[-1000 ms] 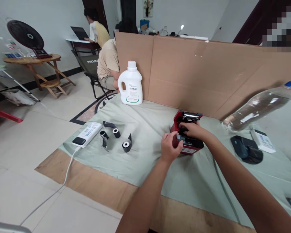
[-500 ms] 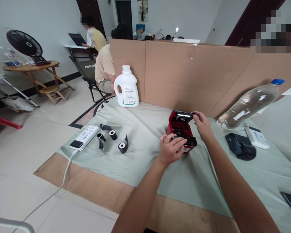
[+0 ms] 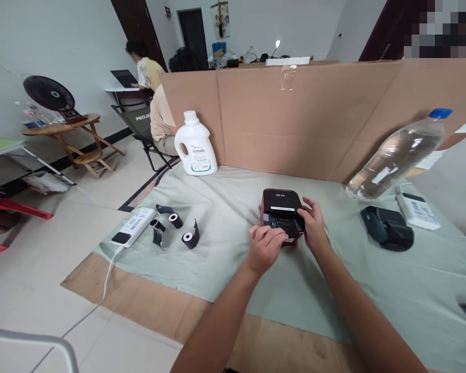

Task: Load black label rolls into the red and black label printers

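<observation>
A red and black label printer (image 3: 282, 199) rests on the green cloth, its black lid lowered. Along the right side of it, my right hand (image 3: 314, 225) grips the edge near the lid, fingers bent. My left hand (image 3: 264, 247) is closed over the near left edge with its fingers curled on the front. What the left fingertips press is partly hidden. To the left lie three small rolls of black ribbon, one roll (image 3: 190, 237) nearest to me, another roll (image 3: 175, 220) behind it and a third roll (image 3: 157, 233) beside them.
A white power bank-like device (image 3: 134, 228) with a cable lies at left. Behind stand a white detergent jug (image 3: 196, 145) and a cardboard panel (image 3: 272, 119). On the right are a large water bottle (image 3: 402, 155), a black handheld device (image 3: 387, 229) and a white box (image 3: 417, 210).
The printer's lid, raised earlier with its inside showing, is now down. My right hand has moved lower and left along the printer. The view has shifted slightly.
</observation>
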A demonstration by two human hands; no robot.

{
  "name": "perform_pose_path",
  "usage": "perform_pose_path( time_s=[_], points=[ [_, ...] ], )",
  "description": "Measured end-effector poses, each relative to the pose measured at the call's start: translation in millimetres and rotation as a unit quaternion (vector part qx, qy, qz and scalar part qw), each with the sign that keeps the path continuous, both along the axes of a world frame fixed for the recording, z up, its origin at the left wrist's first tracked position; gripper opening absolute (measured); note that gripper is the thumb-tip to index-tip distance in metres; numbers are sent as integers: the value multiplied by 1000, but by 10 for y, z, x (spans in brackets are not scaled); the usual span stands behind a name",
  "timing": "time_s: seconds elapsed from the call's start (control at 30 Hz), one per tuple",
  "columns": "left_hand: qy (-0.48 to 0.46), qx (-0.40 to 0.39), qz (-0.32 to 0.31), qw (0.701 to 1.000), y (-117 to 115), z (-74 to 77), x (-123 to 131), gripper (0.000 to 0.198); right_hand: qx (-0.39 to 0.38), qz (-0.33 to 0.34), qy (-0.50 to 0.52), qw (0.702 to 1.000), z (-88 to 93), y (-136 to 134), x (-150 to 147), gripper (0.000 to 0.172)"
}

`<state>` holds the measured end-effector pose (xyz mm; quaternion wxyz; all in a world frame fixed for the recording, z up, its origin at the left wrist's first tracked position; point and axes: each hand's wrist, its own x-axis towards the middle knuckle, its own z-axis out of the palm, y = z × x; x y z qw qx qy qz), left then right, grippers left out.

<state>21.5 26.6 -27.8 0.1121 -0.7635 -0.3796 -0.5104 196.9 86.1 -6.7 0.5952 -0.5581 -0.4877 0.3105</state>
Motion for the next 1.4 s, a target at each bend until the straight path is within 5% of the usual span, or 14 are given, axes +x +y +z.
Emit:
perform_pose_path(
  time_s=[0.17, 0.3, 0.4, 1.0, 1.4],
  points=[
    [-46, -51, 3, 998, 55, -51, -30, 20, -19, 47, 10, 999, -115, -8, -17, 54],
    [-84, -137, 34, 986, 147, -14, -51, 52, -51, 76, 31, 995, -136, -3, 17, 62],
    [-86, -178, 31, 980, 204, 54, -64, 55, -86, 102, 44, 990, -84, 5, 54, 66],
    [-112, -160, -27, 980, 230, -52, -78, 57, -123, 108, 120, 979, -21, -83, -14, 54],
    [-102, -182, 17, 978, 222, 17, -88, 45, -103, 101, 108, 984, -114, -82, 11, 49]
  ],
)
